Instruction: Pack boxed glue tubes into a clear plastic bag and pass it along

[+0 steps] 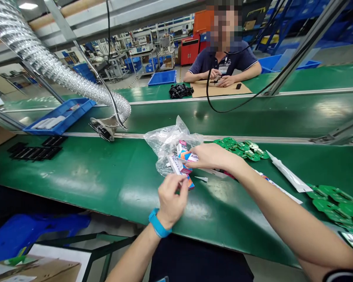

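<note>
A clear plastic bag (167,143) lies on the green work surface (91,176) with small white, pink and blue boxes (182,162) spilling from it. My right hand (213,156) reaches across and pinches one of these boxes (188,156) at the bag's mouth. My left hand (172,197), with a blue wristband, is just below, fingers curled near the lowest box; what it grips I cannot make out. A small white nozzle (201,178) lies beside the boxes.
Green circuit boards lie in piles behind my right hand (241,148) and at the far right (338,199). A white tube (285,172) lies between them. A silver duct (47,66), blue tray (61,115) and black parts (37,149) stand left. Another person (223,62) works opposite.
</note>
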{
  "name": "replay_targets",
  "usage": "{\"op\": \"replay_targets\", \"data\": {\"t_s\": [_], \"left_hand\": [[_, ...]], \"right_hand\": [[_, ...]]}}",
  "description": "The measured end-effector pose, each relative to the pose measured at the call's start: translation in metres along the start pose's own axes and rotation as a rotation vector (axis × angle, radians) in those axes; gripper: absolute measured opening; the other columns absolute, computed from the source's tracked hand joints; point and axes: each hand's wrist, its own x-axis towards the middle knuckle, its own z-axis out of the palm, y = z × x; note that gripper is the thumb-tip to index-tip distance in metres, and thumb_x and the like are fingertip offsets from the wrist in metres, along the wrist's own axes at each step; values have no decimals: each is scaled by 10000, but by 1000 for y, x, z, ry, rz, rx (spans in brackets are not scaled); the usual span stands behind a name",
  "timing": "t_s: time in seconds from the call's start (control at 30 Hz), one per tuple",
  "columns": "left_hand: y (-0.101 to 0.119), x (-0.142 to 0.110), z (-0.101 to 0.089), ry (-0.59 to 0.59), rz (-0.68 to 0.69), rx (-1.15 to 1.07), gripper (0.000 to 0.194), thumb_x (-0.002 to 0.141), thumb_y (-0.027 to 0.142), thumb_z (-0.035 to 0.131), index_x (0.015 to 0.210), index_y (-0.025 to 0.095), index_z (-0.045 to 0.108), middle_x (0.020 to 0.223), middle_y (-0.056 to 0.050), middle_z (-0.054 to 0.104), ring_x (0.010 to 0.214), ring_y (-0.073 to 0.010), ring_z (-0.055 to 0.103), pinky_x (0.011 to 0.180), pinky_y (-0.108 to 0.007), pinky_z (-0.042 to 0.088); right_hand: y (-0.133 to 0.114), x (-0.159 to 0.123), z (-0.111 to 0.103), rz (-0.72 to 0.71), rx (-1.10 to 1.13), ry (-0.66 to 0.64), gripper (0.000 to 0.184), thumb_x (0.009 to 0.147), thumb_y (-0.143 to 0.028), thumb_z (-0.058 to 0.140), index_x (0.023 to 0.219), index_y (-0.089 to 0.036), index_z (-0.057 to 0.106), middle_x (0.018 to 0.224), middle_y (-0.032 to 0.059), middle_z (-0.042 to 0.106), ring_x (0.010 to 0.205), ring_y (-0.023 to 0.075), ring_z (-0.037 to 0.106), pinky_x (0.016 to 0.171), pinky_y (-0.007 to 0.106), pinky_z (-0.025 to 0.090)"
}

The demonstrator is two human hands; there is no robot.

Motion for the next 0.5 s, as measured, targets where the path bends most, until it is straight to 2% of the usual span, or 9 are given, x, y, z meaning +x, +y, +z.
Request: {"op": "replay_targets", "data": {"t_s": [0.07,0.1,0.13,0.2,0.27,0.33,0.43,0.5], "left_hand": [[-18,23,-6,165,38,235,333,903,286,632,1221,189,635,1136,-133,622,1076,-266,602,921,-396,513],[-27,34,-7,189,52,348,431,877,289,663,1285,169,593,1195,-154,592,1134,-293,569,957,-427,495],[-36,45,-7,178,63,441,487,862,279,674,1319,153,562,1227,-166,574,1158,-308,548,971,-445,483],[-51,62,-5,121,73,542,426,876,209,628,1291,139,565,1175,-158,600,1104,-296,563,937,-431,486],[-62,71,-2,123,59,521,282,911,144,539,1184,149,608,1042,-121,636,992,-255,596,871,-380,494],[-68,72,-1,182,28,409,206,944,140,483,1091,166,626,954,-87,638,910,-219,609,814,-332,491],[-70,66,-1,246,18,249,170,973,196,477,1056,179,625,944,-70,637,883,-195,613,793,-302,483],[-70,63,-1,213,46,203,180,984,219,473,1071,180,625,946,-69,640,892,-192,616,803,-301,484]], "right_hand": [[-3,15,3,9,-48,-68,379,768,-560,719,667,-200,656,666,122,669,715,303,657,653,353,425],[-6,23,5,25,-69,-72,380,773,-555,712,663,-195,657,683,135,676,733,314,664,662,363,431],[-9,31,7,44,-87,-71,379,774,-550,707,672,-187,664,705,150,685,752,327,669,667,371,437],[-18,47,11,92,-100,-57,372,783,-528,689,706,-164,685,755,185,704,788,354,679,670,386,446],[-28,61,17,143,-58,-14,358,808,-492,650,750,-142,702,819,213,717,827,371,684,680,393,454],[-35,72,28,183,59,9,355,839,-475,603,775,-142,708,862,209,723,853,364,685,700,388,462],[-39,88,49,218,344,74,350,872,-486,580,836,-162,708,971,171,726,937,331,673,778,363,476],[-38,100,63,256,508,168,343,895,-478,572,945,-165,702,1084,153,708,1011,302,654,845,344,477]]}}
